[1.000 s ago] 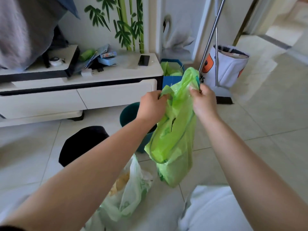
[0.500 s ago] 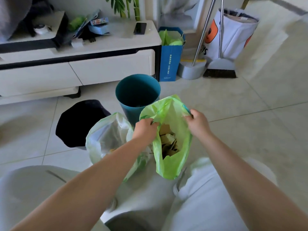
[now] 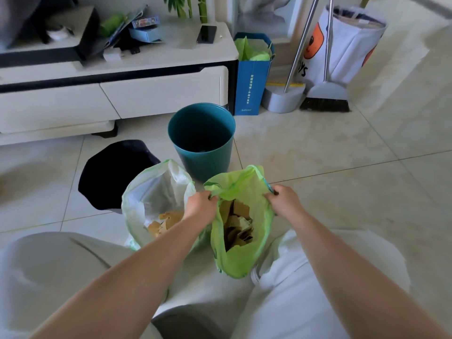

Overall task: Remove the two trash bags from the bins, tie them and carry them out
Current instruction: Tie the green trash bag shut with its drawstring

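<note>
A green trash bag (image 3: 241, 259) stands open on the tiled floor between my knees, with cardboard scraps inside. My left hand (image 3: 200, 206) grips the left side of its rim and my right hand (image 3: 285, 199) grips the right side at the drawstring. Just left of it stands a pale, whitish-green trash bag (image 3: 151, 194), open and holding brown scraps, untouched. Behind the bags are a teal bin (image 3: 203, 152) and a black bin (image 3: 110, 174), both without bags.
A white low cabinet (image 3: 159, 94) runs along the back left. A blue paper bag (image 3: 252, 84), a dustpan (image 3: 283, 99), a broom (image 3: 325, 99) and a white printed bag (image 3: 347, 45) stand at the back. Open tile floor (image 3: 354, 155) lies to the right.
The green bag was held up high a second ago; it has come down to the floor between my knees, and my hands have pulled its rim apart so the mouth is open.
</note>
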